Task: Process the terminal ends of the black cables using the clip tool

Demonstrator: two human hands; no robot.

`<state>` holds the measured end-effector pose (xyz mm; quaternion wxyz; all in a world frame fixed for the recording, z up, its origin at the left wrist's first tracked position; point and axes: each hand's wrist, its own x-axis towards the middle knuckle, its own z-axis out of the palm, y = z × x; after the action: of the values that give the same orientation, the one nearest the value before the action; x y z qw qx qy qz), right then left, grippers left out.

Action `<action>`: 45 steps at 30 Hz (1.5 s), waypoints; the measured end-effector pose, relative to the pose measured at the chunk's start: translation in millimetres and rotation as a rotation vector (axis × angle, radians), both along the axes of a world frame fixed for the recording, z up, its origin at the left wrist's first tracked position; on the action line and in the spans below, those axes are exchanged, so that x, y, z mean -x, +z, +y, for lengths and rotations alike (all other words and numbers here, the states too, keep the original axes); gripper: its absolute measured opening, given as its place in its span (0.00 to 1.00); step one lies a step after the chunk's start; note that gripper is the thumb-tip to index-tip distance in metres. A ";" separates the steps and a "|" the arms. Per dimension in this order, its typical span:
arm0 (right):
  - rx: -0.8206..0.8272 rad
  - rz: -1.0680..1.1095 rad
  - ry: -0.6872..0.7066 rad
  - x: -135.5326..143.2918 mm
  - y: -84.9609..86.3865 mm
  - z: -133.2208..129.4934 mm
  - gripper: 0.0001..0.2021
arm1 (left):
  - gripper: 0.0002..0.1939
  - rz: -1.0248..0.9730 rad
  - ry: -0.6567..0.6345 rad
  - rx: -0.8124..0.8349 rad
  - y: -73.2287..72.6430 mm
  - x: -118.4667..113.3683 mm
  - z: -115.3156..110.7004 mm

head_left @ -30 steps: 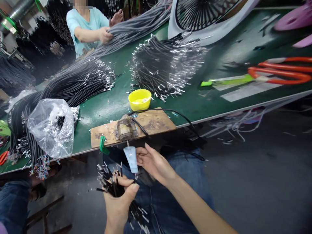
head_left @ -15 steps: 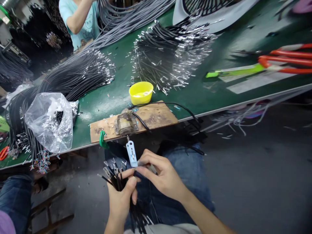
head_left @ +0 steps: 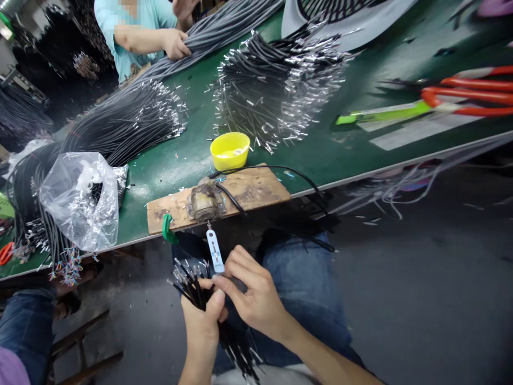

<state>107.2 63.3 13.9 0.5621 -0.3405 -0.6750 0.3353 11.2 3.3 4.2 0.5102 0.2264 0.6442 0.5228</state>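
My left hand (head_left: 203, 323) is wrapped round a bundle of short black cables (head_left: 193, 286), their stripped, silvery ends fanning out above the fingers. My right hand (head_left: 256, 294) is closed in a pinch at the lower end of a light blue clip-like piece (head_left: 215, 250); what lies between the fingertips is too small to make out. The blue piece sits on the shaft of a small, grimy motor (head_left: 206, 202). That motor is fixed to a wooden board (head_left: 260, 187) at the table's edge, beside a green clamp (head_left: 167, 229).
On the green table (head_left: 160, 171) are a yellow bowl (head_left: 230, 152), piles of black cables (head_left: 256, 91), a plastic bag (head_left: 80, 203), red-handled pliers (head_left: 468, 96) and a green cutter (head_left: 385, 113). A co-worker's hand (head_left: 175, 44) rests on grey cables (head_left: 224, 27) across the table.
My right hand's fingertips have shifted slightly left, and the left hand with its cables has moved a little right. The co-worker's hand has come down onto the grey cables.
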 end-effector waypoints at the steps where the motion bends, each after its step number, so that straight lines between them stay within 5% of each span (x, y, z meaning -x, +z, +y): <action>1: -0.007 0.021 -0.048 2.3 -1.7 -1.6 0.12 | 0.22 -0.040 -0.001 -0.004 -0.4 -1.8 -0.1; 4: 0.041 0.110 -0.060 5.8 -8.1 -4.8 0.11 | 0.23 -0.147 -0.003 -0.029 -1.6 -5.8 -0.5; 11: 0.459 0.413 0.408 -5.6 -19.2 -0.7 0.14 | 0.22 -0.166 -0.036 -0.061 -3.7 -0.4 -2.4; 16: 0.392 0.377 0.332 -9.7 -11.6 2.7 0.10 | 0.22 -0.075 -0.073 -0.038 -3.9 -0.7 -3.8; 21: 0.604 0.505 0.287 1.8 -12.5 -7.2 0.14 | 0.18 0.194 -0.052 -0.109 3.1 -4.6 -6.1; 23: 0.490 0.442 0.141 5.9 -13.6 -11.8 0.11 | 0.14 0.305 -0.040 -0.145 7.6 -4.8 -7.0; 26: 0.041 0.251 -0.161 6.5 -13.5 -13.6 0.08 | 0.13 0.389 -0.057 -0.167 11.1 -3.3 -8.2; 28: -0.174 0.161 -0.209 3.7 -12.7 -10.9 0.08 | 0.15 0.393 -0.069 -0.158 10.3 -0.8 -8.2; 30: -0.134 0.181 -0.074 -0.1 -12.2 -6.2 0.07 | 0.18 0.372 -0.082 -0.142 8.6 2.7 -7.1; 33: 0.193 0.304 0.216 -6.4 -13.3 1.2 0.08 | 0.18 0.400 -0.076 -0.171 8.5 7.9 -3.5; 36: 0.349 0.333 0.216 -13.8 -15.5 6.6 0.07 | 0.15 0.508 -0.042 -0.205 11.5 10.2 -0.5; 45: 0.062 0.086 0.203 -25.8 -4.8 11.6 0.03 | 0.16 0.530 -0.074 -0.179 15.0 5.2 0.8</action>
<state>133.0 74.8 9.1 0.5428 -0.2729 -0.6705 0.4258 6.0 4.1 19.2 0.3206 0.4226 0.6978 0.4813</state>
